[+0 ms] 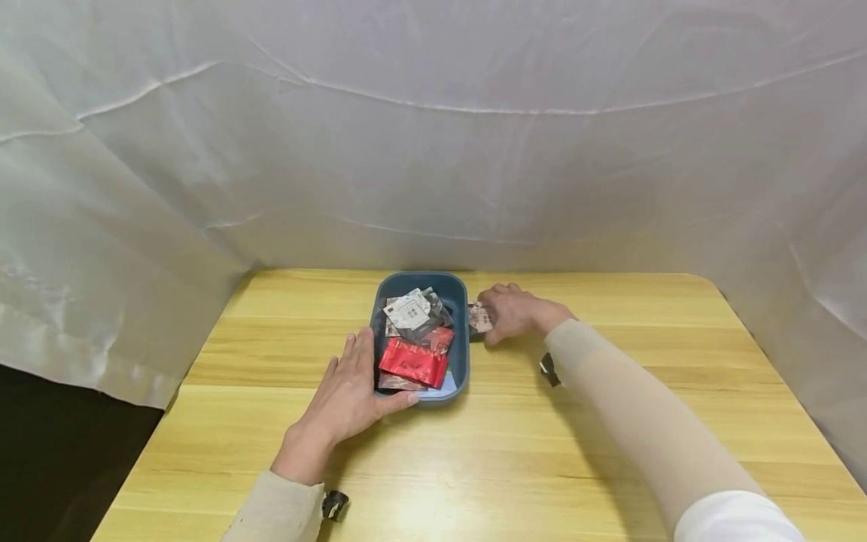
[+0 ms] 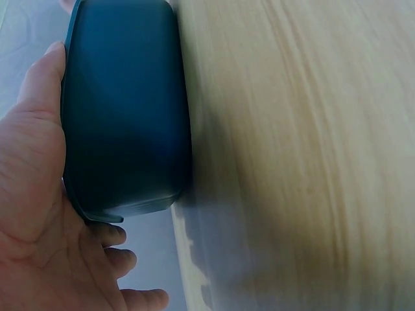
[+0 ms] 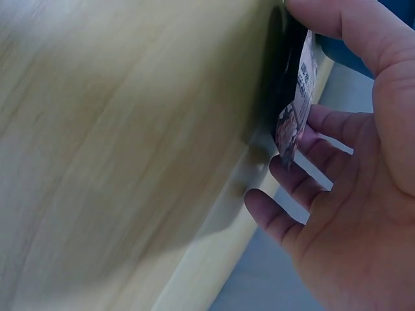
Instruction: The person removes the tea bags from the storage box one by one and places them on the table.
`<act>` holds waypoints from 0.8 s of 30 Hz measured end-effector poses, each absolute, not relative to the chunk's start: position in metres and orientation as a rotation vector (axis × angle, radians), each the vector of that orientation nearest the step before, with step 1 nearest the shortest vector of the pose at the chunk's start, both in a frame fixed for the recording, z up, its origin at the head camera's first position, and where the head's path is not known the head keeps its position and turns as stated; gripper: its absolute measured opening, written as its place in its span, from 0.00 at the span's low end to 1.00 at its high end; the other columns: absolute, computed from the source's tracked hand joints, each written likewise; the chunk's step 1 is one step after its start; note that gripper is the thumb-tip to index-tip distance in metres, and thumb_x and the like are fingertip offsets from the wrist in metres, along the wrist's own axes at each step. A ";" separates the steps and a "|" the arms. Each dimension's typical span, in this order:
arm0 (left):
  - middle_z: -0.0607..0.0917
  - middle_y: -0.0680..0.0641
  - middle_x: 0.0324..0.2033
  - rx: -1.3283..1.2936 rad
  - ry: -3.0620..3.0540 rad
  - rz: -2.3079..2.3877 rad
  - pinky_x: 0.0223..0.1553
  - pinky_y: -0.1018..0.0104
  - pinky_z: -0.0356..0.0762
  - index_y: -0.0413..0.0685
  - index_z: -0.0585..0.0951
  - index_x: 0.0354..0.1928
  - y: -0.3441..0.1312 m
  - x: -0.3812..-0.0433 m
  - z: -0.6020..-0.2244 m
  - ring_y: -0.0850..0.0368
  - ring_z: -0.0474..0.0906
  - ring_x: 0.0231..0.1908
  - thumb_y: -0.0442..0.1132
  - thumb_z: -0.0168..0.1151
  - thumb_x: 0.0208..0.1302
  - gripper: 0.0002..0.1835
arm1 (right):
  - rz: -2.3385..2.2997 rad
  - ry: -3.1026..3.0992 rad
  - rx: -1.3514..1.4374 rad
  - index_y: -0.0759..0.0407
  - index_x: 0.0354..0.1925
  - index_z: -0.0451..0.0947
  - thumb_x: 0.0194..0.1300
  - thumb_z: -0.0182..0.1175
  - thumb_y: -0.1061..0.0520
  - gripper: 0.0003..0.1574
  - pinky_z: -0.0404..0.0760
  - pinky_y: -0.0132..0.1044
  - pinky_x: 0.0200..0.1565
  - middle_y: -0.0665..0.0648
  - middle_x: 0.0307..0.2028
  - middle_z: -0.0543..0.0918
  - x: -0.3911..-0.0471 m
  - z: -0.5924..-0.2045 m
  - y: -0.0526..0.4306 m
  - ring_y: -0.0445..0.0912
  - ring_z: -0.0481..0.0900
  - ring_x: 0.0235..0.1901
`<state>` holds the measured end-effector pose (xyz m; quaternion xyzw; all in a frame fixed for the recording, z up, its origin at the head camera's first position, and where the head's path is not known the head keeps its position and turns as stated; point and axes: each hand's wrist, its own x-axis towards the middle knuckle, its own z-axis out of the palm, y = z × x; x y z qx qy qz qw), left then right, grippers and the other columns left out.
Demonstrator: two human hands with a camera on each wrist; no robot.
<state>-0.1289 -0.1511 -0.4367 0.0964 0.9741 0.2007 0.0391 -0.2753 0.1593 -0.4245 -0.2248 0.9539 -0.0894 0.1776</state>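
A dark blue plastic box [image 1: 463,376] sits near the table's back edge with several small packets in it. A shiny red packet [image 1: 413,363] lies at the near end, and a white patterned packet [image 1: 409,309] lies farther back. My left hand [image 1: 348,399] rests on the box's near left corner, its fingers along the left side and thumb over the front rim. In the left wrist view, the box's wall [image 2: 130,103] stands beside the palm. Just right of the box, my right hand [image 1: 516,310] holds a small brown-and-black packet [image 3: 299,100] between thumb and fingers.
The wooden table [image 1: 501,459] carries the box. A pale cloth curtain [image 1: 433,165] hangs behind the table and along both sides. Black wrist bands [image 1: 335,505] show on both arms.
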 end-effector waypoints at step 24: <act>0.43 0.41 0.77 0.301 2.996 0.617 0.73 0.38 0.49 0.43 0.39 0.77 -0.149 -0.126 -0.437 0.44 0.39 0.77 0.84 0.54 0.44 0.71 | -0.192 2.712 -0.663 0.55 0.72 0.59 0.44 0.72 0.39 0.62 0.61 0.64 0.67 0.60 0.72 0.62 -0.275 -0.425 0.163 0.62 0.58 0.70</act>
